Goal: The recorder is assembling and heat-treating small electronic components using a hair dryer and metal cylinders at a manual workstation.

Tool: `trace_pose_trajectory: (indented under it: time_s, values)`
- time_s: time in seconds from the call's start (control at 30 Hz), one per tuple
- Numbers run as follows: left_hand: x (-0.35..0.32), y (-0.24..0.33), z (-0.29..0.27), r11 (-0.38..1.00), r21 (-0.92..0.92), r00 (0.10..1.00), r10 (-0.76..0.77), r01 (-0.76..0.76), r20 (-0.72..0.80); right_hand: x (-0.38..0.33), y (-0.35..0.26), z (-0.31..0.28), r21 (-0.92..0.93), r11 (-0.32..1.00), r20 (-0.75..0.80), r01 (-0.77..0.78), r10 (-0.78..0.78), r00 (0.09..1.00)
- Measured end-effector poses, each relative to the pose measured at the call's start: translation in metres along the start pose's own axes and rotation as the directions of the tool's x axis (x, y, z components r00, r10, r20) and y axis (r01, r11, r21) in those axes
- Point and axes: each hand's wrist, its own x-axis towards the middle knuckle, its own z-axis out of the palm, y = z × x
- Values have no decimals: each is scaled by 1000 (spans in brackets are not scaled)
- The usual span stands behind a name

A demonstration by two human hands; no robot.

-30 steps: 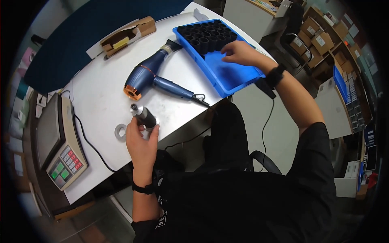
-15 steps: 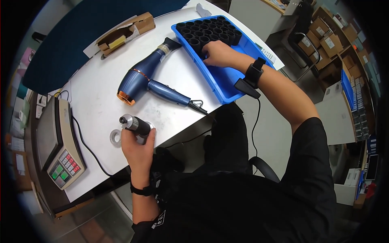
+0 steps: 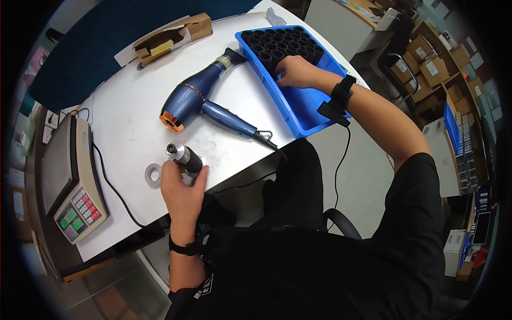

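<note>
Close to the front edge of the white bench, the left hand grips a black-and-silver cylinder, thumb on one side and fingers on the other. The cylinder leans a little, its silver knob uppermost; the hand covers part of its lower end, so how it meets the bench is hard to make out. Just beside it lies a grey ring.

To the left, the scale takes up that end of the bench, and a black cable curves from it to the front edge. Bare bench opens between the scale and the blue hair dryer, which lies on its side with room around its copper-coloured end. Its cord drops over the front edge and is lost below.

On the right, the near corner of the blue tray comes right up to the bench edge. The right hand reaches into it, fingers curled down against the front row of black tubes; the fingertips are hidden, and I cannot tell whether they hold one. The tray floor is bare toward the near end, while the upright tubes crowd the far end.

Farther back, an open carton sits along the far edge, by the dark blue partition.
</note>
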Motion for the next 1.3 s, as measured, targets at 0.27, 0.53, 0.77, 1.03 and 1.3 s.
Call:
trace_pose_trajectory:
  time_s: [0.27,0.53,0.77,1.03,1.3]
  values:
    - [-1,-1,-2,1000,-3,1000,-2,2,7,10,-18,5,-192,977,-13,-93,92,996]
    - [-3,-3,-6,1000,12,1000,11,-11,25,11,-25,3,-198,970,18,-141,148,989]
    - [-2,-3,-7,999,25,999,23,-23,29,8,-30,-2,-176,974,50,-143,154,987]
    - [-2,-1,-7,1000,-7,999,9,-9,31,-2,-13,8,-131,983,1,-125,127,992]
    - [1,-2,-6,1000,-15,999,15,-15,29,-33,6,-16,14,997,-30,-82,82,996]
